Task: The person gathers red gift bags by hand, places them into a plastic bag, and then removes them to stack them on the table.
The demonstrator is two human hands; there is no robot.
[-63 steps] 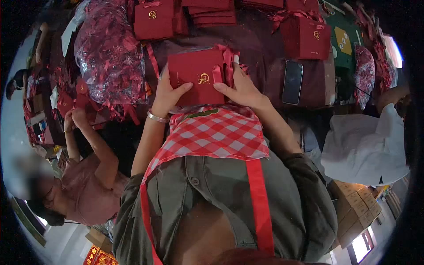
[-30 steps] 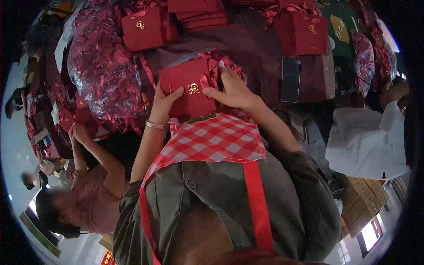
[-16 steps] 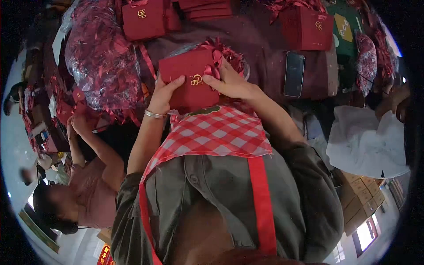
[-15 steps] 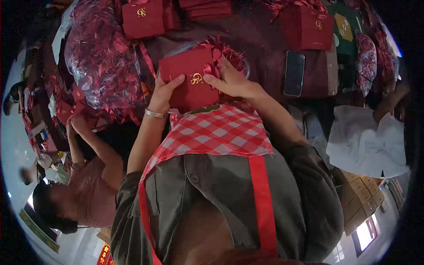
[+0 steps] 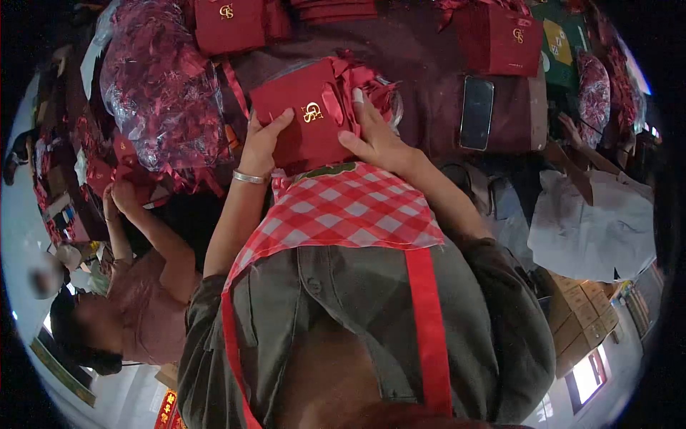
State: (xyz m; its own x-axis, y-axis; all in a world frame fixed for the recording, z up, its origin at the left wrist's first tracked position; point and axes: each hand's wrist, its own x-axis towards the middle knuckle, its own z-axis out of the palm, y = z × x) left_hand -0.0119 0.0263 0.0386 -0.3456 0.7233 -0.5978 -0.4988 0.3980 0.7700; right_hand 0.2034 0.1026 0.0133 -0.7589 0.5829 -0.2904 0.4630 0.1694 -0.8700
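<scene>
A flat red gift bag (image 5: 304,139) with gold lettering lies in front of my apron, between my two hands. My left hand (image 5: 263,143) grips its left edge, thumb on the front face and fingers hidden behind. At the opposite edge, my right hand (image 5: 379,136) has its thumb on the front and its fingers along the side, by the ribbons. A loop of shiny red ribbon (image 5: 331,104) hangs over the bag's front. Beyond the bag's top right lies a bunch of red ribbons (image 5: 379,86), partly in clear plastic.
A big clear plastic sack of red ribbons (image 5: 161,93) stands to the left. Stacked red bags (image 5: 232,28) sit at the back, others (image 5: 504,43) at back right. A phone (image 5: 476,114) lies on the right. Co-workers' hands (image 5: 123,196) handle red pieces at far left.
My right thumb has shifted from the ribbon beside the lettering down to the bag's right edge. The bag has moved slightly left. At far right, a person's hand and a brown flat piece appear.
</scene>
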